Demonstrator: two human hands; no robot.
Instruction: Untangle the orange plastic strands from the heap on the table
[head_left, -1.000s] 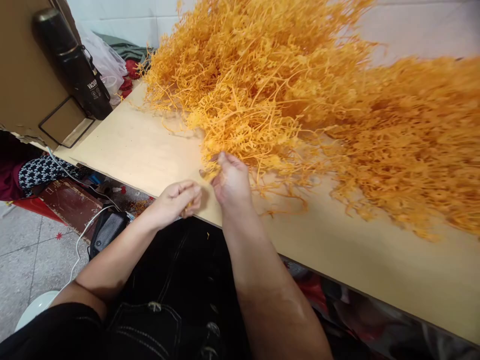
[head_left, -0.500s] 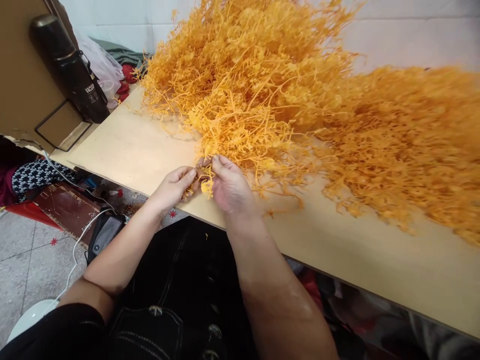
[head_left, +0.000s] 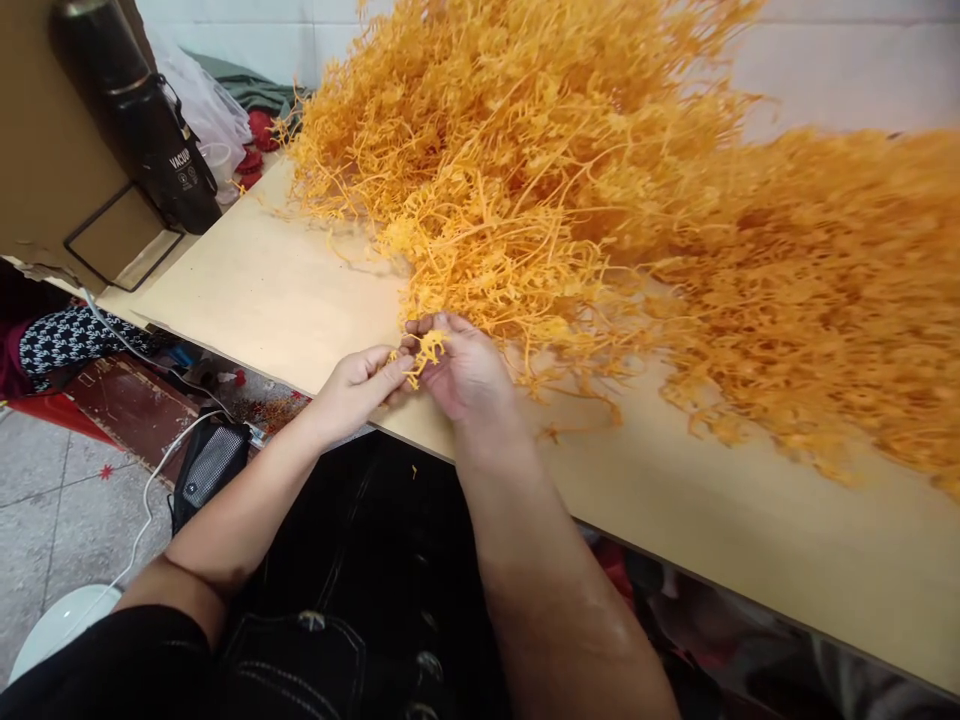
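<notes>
A big heap of orange stringy sprigs (head_left: 600, 190) covers the back and right of a pale board table (head_left: 270, 290). Close to the table's near edge, at the front of the heap, my right hand (head_left: 465, 370) pinches a small orange sprig (head_left: 424, 352) between thumb and fingers. My left hand (head_left: 360, 385) meets it from the left, fingertips closed on the same sprig. Both hands hover just above the board.
A black vacuum flask (head_left: 135, 110) stands at the back left against a brown cardboard panel (head_left: 37, 150). Plastic bags and cloth (head_left: 217, 110) lie behind it. Below the table edge are a small black speaker (head_left: 210, 465), a white cable and a tiled floor.
My left hand has come up from the table edge to meet the right. The right hand pulled a small sprig free of the heap, and both now hold it.
</notes>
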